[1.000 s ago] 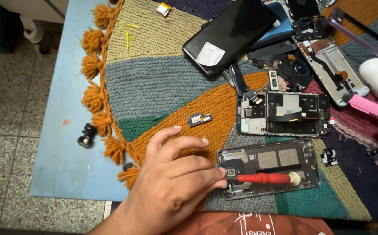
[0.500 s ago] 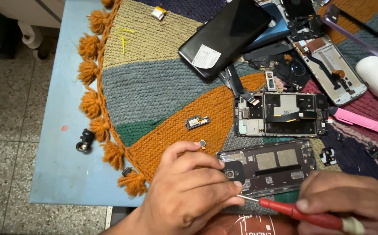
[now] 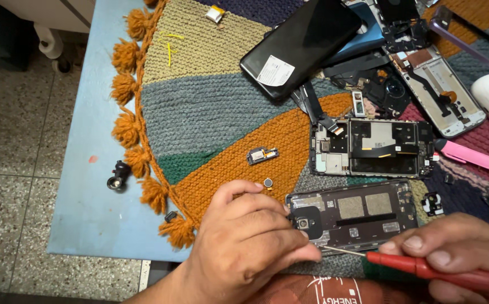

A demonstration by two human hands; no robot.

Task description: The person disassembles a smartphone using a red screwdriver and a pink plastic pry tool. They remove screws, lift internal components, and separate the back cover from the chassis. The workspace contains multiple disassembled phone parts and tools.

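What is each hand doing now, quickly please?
Left hand: fingers pressing on the opened phone frame, steadying it.
Right hand: closed around the red screwdriver.

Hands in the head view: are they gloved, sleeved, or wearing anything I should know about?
Both are bare. The left hand shows no glove, ring or watch, and its wrist and forearm are uncovered to the frame edge. The right hand is also ungloved and ringless, nails short and plain; its wrist lies out of view, so any sleeve there cannot be told.
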